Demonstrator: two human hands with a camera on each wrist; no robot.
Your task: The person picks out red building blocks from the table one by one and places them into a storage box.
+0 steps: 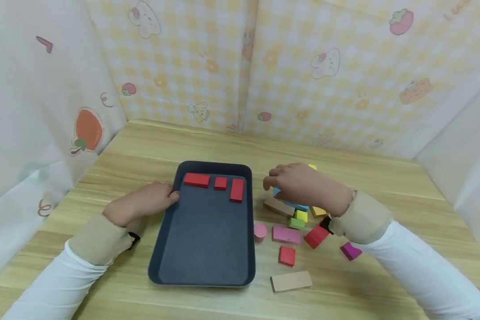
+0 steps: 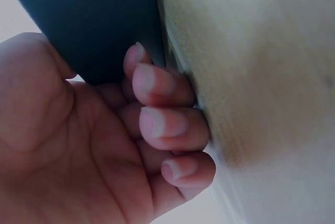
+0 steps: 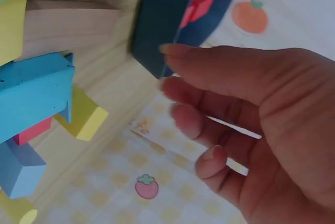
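A dark grey rectangular tray point(image 1: 208, 240) lies on the table with three red blocks along its far end: a long one point(image 1: 197, 180), a small square one point(image 1: 221, 183) and an upright-lying one point(image 1: 237, 190). My left hand point(image 1: 146, 202) grips the tray's left rim, thumb over the edge and fingers curled against the outer wall point(image 2: 94, 20). Above the loose blocks to the right of the tray hovers my right hand point(image 1: 300, 184). Its fingers are loosely bent, with a gap between thumb and index finger and nothing held, as the right wrist view shows.
Under and near the right hand lie several blocks: a blue one point(image 3: 36, 82), wooden ones point(image 1: 291, 281), a pink one point(image 1: 286, 235), a pink cylinder point(image 1: 260, 232), red ones point(image 1: 286, 256), a green one point(image 1: 296, 223) and a magenta one point(image 1: 350, 251). A patterned curtain point(image 1: 288, 80) stands behind the table.
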